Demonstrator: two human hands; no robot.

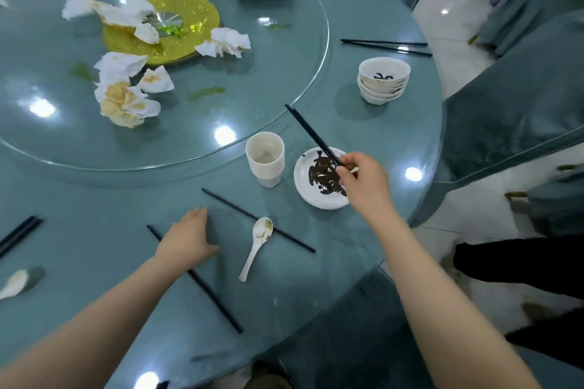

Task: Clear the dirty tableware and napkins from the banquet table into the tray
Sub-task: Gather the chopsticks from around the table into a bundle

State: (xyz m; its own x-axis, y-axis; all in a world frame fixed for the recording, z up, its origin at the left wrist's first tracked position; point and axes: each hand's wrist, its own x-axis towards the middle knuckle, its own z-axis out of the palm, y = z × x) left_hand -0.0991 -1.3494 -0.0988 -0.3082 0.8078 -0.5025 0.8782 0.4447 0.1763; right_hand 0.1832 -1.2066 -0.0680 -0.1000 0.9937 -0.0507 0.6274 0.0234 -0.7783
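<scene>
Clearing looked barely begun: no tray was in view. Near the table's (94, 262) front edge, the left hand (189, 237) lay flat, fingers straight, on a chopstick (215, 300); a spoon (257, 243) lay beside. The right hand (363, 180) pinched chopsticks (311, 133) over a soiled plate (305, 193). Beyond stood stacked cups (265, 158), bowls (382, 79); napkins (126, 98) littered the turntable (246, 98). No writing showed.
</scene>
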